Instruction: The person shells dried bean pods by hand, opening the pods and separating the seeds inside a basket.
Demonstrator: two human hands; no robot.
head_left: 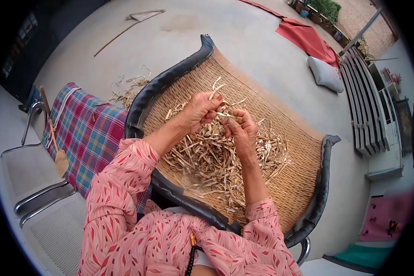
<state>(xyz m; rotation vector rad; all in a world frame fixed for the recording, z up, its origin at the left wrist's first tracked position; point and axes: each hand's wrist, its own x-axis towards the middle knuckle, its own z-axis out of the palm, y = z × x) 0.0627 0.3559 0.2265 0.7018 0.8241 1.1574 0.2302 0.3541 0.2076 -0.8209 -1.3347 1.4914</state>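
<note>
A large woven winnowing basket point(303, 184) with a black-wrapped rim lies before me, holding a heap of dry, pale bean pods point(207, 156). Over the heap, my left hand point(198, 112) is closed in a pinch, with a few pod pieces poking up above its fingers. My right hand point(244, 131) is closed too, thumb against fingers. One thin dry pod point(224, 114) stretches between the fingertips of both hands. Whatever else lies inside the curled fingers is hidden.
Left of the basket are metal chairs point(55, 230) and a plaid cloth point(92, 133). Loose husks point(129, 94) lie on the concrete floor. Farther off are a stick point(117, 37), a grey cushion point(325, 74), a red cloth point(303, 39) and stacked grey slatted panels point(363, 101).
</note>
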